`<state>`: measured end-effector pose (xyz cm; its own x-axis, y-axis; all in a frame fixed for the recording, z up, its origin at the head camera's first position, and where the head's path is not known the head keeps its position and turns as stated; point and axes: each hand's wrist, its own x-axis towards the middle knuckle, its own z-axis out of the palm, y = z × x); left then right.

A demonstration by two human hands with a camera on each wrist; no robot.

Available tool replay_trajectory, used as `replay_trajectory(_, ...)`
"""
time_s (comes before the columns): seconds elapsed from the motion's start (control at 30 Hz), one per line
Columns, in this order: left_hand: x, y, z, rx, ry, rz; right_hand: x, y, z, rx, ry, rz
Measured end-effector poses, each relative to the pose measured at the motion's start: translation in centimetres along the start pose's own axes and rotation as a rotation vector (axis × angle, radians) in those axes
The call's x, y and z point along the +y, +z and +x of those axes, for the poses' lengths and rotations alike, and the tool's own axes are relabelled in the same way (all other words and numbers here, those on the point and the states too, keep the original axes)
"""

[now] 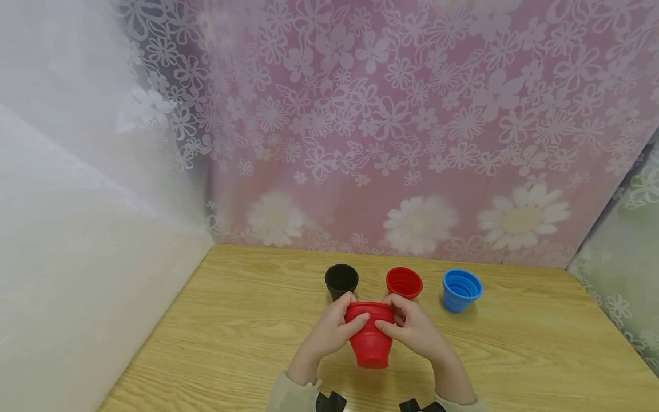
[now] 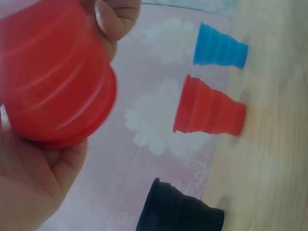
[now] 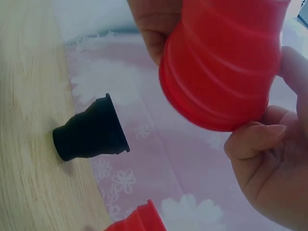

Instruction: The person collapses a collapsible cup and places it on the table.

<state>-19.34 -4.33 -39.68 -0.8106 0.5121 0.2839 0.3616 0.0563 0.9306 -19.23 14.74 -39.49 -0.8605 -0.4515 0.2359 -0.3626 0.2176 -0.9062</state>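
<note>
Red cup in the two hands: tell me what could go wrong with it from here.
The held red cup is up off the table, gripped between the left hand and right hand, so it might drop if either grip loosens. Its ridged wall may give if squeezed hard. The black cup and standing red cup are just beyond the hands; pushing forward could knock one over.

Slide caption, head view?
Left hand and right hand grip red cup; black cup, another red cup, blue cup stand behind.
</note>
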Motion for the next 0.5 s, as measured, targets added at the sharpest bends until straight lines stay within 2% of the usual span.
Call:
replay_trajectory(0.17, -0.02, -0.17, -0.13, -0.071, 0.044, -0.152, 1.21, -0.05, 0.12, -0.066, -0.018, 0.138)
replay_trajectory(0.3, 0.13, -0.22, -0.17, -0.089, 0.04, -0.214, 1.29, -0.11, 0.08, -0.078, -0.024, 0.16)
replay_trajectory(0.37, 0.21, -0.18, -0.17, -0.09, 0.014, -0.229, 1.26, -0.18, 0.02, -0.071, -0.016, 0.14)
replay_trajectory(0.5, 0.19, -0.24, -0.07, -0.097, -0.013, -0.227, 1.0, -0.44, -0.11, -0.049, 0.003, 0.028)
